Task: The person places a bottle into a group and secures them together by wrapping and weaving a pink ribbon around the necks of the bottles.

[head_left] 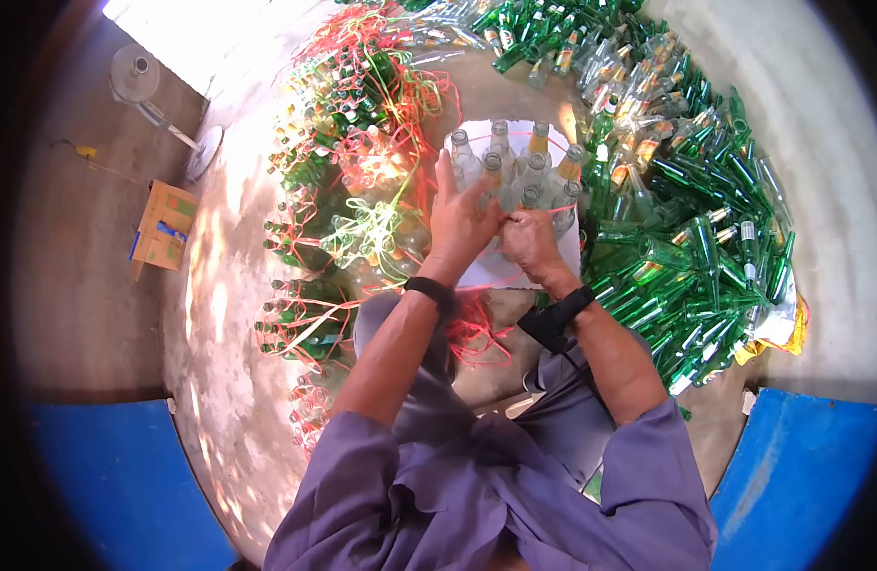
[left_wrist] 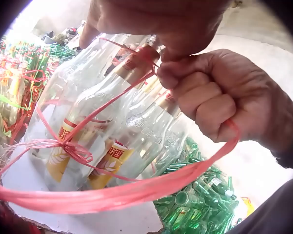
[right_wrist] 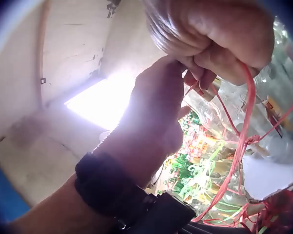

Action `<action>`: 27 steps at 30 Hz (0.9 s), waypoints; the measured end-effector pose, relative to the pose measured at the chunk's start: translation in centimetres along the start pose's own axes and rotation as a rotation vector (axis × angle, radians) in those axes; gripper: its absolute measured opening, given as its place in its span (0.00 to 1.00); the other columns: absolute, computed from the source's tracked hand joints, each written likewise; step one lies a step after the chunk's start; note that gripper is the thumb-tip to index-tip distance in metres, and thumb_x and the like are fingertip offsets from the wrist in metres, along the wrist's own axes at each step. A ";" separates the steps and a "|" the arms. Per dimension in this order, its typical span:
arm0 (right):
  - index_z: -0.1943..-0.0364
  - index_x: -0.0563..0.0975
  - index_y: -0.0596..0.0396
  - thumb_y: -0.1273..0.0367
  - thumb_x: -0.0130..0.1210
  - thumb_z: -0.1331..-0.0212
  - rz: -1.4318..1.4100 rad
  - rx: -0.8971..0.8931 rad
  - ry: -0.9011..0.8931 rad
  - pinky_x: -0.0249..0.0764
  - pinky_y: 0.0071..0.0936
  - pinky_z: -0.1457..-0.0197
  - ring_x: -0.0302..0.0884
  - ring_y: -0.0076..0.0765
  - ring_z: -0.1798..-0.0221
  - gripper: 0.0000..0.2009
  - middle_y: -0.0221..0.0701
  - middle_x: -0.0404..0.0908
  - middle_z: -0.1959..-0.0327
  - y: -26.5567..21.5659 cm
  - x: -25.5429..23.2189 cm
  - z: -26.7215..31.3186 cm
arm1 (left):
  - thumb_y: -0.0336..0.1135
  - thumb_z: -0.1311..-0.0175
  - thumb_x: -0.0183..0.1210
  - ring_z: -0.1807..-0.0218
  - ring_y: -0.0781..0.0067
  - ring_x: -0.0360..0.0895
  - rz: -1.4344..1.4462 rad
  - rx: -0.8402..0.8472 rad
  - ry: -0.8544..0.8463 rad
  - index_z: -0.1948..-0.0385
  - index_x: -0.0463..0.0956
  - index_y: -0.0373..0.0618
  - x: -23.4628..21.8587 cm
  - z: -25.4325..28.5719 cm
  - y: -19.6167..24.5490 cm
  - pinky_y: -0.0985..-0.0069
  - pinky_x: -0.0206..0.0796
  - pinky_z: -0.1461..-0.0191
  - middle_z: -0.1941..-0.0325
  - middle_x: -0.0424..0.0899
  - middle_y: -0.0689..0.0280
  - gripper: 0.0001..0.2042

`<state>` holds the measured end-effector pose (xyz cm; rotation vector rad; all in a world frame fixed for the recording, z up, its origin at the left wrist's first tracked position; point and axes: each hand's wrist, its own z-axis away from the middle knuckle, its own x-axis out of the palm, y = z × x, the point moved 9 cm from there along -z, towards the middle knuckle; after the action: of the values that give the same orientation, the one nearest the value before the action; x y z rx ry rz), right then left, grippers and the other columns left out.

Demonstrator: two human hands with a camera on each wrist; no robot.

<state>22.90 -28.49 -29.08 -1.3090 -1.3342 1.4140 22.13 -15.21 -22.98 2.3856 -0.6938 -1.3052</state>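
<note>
Clear glass bottles (head_left: 536,164) stand in a tight bundle on a white board (head_left: 477,276), with pink-red plastic string (left_wrist: 63,144) around them, knotted at the near side. My right hand (head_left: 534,243) is curled round the string, a thick strand trailing from its fist (left_wrist: 210,100). My left hand (head_left: 462,224) is over the bottle necks, its thumb and a finger pinching the thin string beside the right hand, other fingers reaching out. In the right wrist view, the left hand (right_wrist: 153,102) and right hand (right_wrist: 214,34) meet at the string; their fingertips are partly hidden.
Tied bundles of bottles (head_left: 362,157) with red and green string stand on the left. Loose green bottles (head_left: 705,257) lie piled on the right. A fan (head_left: 136,74) and a cardboard box (head_left: 163,226) are farther left. Loose red string (head_left: 477,333) lies near my legs.
</note>
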 end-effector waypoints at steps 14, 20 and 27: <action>0.69 0.83 0.63 0.68 0.53 0.42 0.132 0.030 -0.024 0.71 0.34 0.71 0.74 0.32 0.80 0.11 0.43 0.76 0.84 -1.8 -1.2 0.6 | 0.38 0.43 0.65 0.42 0.44 0.79 0.108 -0.081 -0.090 0.50 0.82 0.57 0.2 0.2 -0.4 0.61 0.75 0.43 0.25 0.55 0.38 0.17; 0.74 0.80 0.65 0.68 0.54 0.41 0.316 -0.130 0.014 0.69 0.36 0.73 0.73 0.35 0.82 0.12 0.44 0.74 0.85 -3.1 -2.1 0.6 | 0.38 0.44 0.65 0.41 0.44 0.78 0.023 -0.010 0.000 0.53 0.83 0.55 -0.4 -0.3 0.2 0.60 0.75 0.43 0.25 0.55 0.37 0.15; 0.70 0.82 0.63 0.66 0.58 0.40 0.344 -0.030 0.032 0.70 0.34 0.71 0.73 0.39 0.81 0.12 0.47 0.74 0.82 -3.2 -3.8 1.2 | 0.38 0.44 0.65 0.39 0.38 0.75 0.036 -0.020 -0.023 0.57 0.83 0.48 -0.3 -0.1 0.1 0.59 0.75 0.43 0.26 0.55 0.36 0.13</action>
<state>22.00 -31.91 -25.46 -1.6327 -1.1509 1.5971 22.10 -15.11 -22.71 2.3349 -0.7240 -1.3210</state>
